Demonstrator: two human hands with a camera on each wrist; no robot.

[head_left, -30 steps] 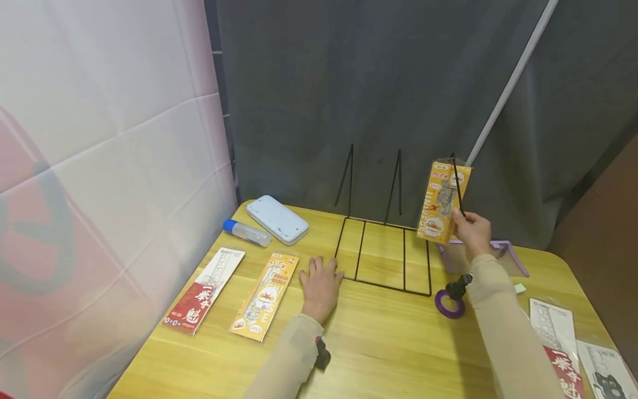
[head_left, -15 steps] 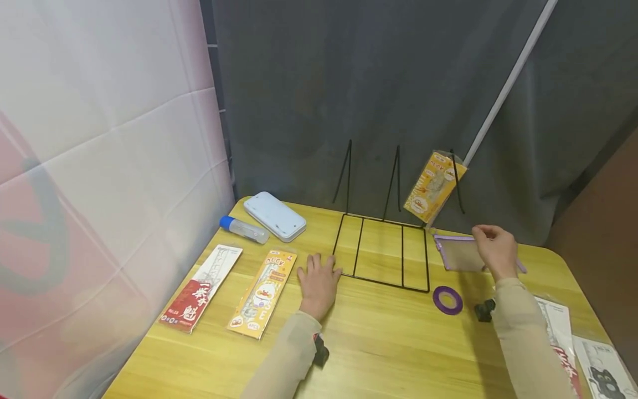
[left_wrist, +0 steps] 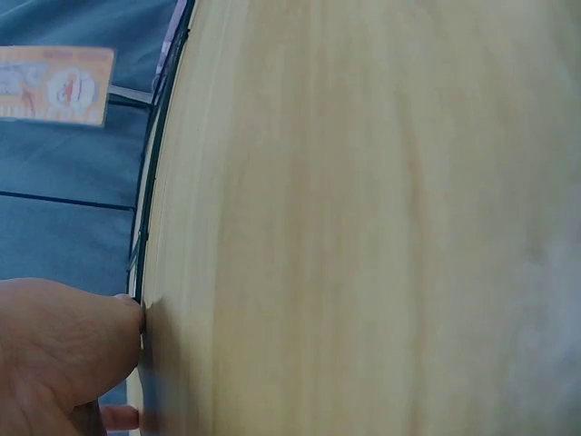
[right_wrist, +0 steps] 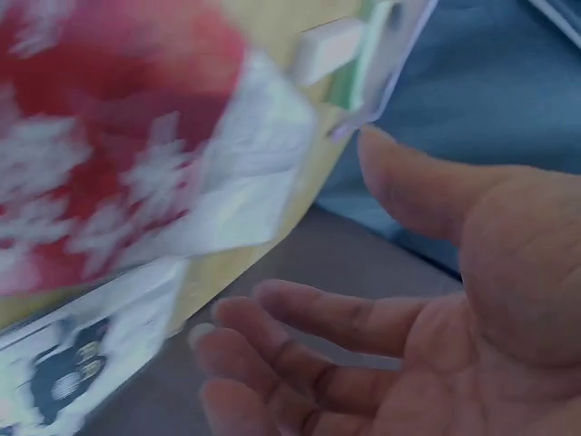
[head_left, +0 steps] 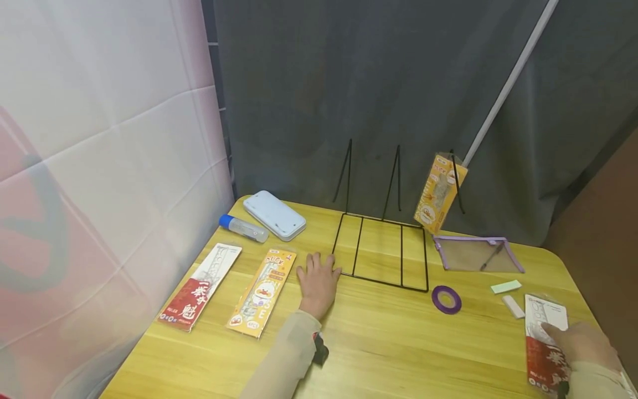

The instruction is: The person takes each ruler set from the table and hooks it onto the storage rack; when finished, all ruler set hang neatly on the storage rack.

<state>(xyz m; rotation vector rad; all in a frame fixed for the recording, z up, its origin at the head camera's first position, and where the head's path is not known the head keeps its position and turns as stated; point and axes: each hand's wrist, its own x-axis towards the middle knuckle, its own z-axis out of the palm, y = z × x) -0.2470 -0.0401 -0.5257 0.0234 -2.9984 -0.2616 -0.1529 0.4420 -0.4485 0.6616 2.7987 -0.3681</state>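
In the head view, we see a mesh pouch (head_left: 461, 257) with purple edges at the far right of the table (head_left: 389, 349), a dark pen (head_left: 490, 258) showing within its outline; at the far left lies a closed pale blue case (head_left: 274, 215), its contents hidden from us. Beside the case lies a blue-capped tube (head_left: 244, 228). Nearer on the left are a red-and-white packet (head_left: 199, 288) and a yellow duck packet (head_left: 261, 293). The black wire rack (head_left: 401, 255) stands far centre, and from its right hook hangs a second duck packet (head_left: 438, 194), tilted, the hook's wire crossing its front. Our left hand (head_left: 318, 284) rests with fingers spread at the rack's near left corner. To the right lie a purple tape roll (head_left: 436, 300), a green block (head_left: 505, 286) and a white block (head_left: 513, 306); our right hand (head_left: 582, 343) covers part of a ruler packet (head_left: 538, 357). In the left wrist view, our thumb (left_wrist: 82, 341) meets the rack's wire. In the right wrist view, our thumb and fingers are parted, with the blurred ruler packet and a cat packet (right_wrist: 100, 354) beyond.
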